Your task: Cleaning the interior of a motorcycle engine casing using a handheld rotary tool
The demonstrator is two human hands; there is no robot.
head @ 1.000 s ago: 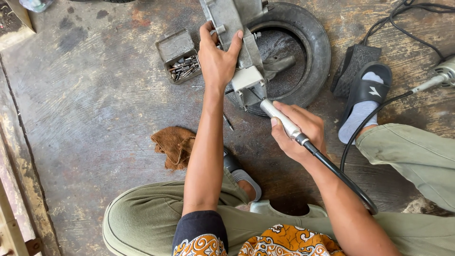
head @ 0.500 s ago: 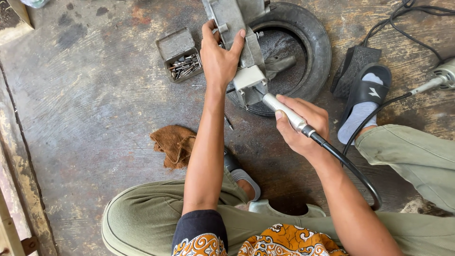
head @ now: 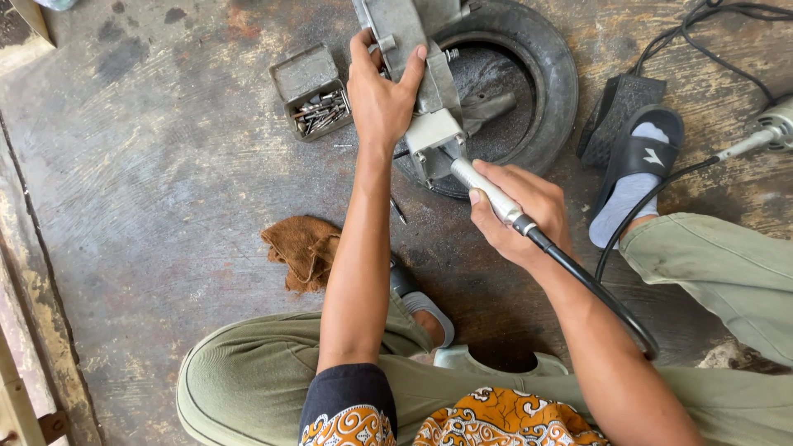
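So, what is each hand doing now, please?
Left hand: closed on the grey metal part.
Right hand: closed on the rotary tool handpiece.

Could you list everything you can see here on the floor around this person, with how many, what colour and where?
metal part: one, grey, top centre, lying over the tyre
tyre: one, black, top centre on the floor
handpiece: one, silver, tip at the metal part, on a black flexible shaft
open tin: one, grey, holding small metal bits, left of the tyre
rag: one, brown, floor, centre left
sandal: one, black, on the foot at right
cables: black, top right
left hand: pressing on the metal part
right hand: gripping the handpiece
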